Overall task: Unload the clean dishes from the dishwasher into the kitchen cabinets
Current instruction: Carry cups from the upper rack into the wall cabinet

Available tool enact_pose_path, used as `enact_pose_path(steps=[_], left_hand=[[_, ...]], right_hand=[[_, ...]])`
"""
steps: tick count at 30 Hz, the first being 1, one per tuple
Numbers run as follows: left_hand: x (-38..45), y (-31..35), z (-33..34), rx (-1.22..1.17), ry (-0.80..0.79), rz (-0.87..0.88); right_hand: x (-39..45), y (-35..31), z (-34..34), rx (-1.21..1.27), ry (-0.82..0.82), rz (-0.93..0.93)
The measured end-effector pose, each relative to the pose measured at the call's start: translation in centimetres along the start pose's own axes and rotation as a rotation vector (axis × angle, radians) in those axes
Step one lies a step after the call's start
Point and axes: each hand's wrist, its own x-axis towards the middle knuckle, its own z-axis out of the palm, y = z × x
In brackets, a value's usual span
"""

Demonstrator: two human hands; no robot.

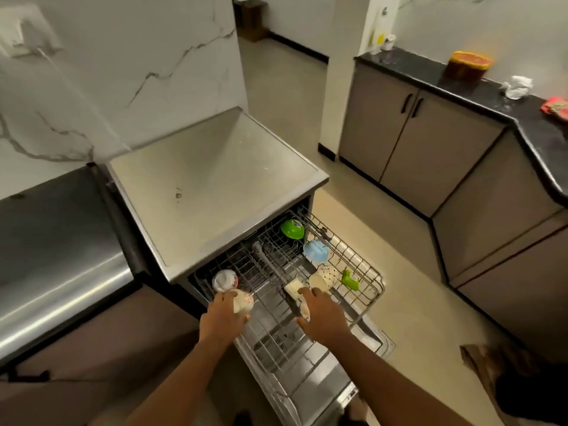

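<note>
Wire rack [365, 272]: pulled out under both hands.
Left hand [222, 315]: gripping patterned cup [244, 299].
Right hand [322, 315]: fingers spread over another cup [305, 309]; grip unclear.

The pulled-out wire rack [365, 272] of the dishwasher holds a green bowl [292, 229], a pale blue bowl [316, 250], a patterned cup [325, 277] and a small green piece [350, 279] along its right side. Two white patterned cups [226, 279] [243, 300] sit at its left edge.
</note>
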Motion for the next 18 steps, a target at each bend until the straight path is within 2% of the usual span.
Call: enact_pose_path(steps=[6, 12, 18], left_hand=[[-0.4, 2.5, 4.3, -0.079, 0.045, -0.164], [2.1, 2.6, 8.7, -0.263, 0.099, -0.343], [6.0, 0.1, 12.4, -0.214, 0.170, -0.373]], right_hand=[[3.8, 5.0, -0.6, -0.024, -0.089, -0.109], [7.7, 8.6, 3.3, -0.016, -0.154, -0.213], [11.4, 9.7, 8.4, 0.029, -0.203, -0.242]])
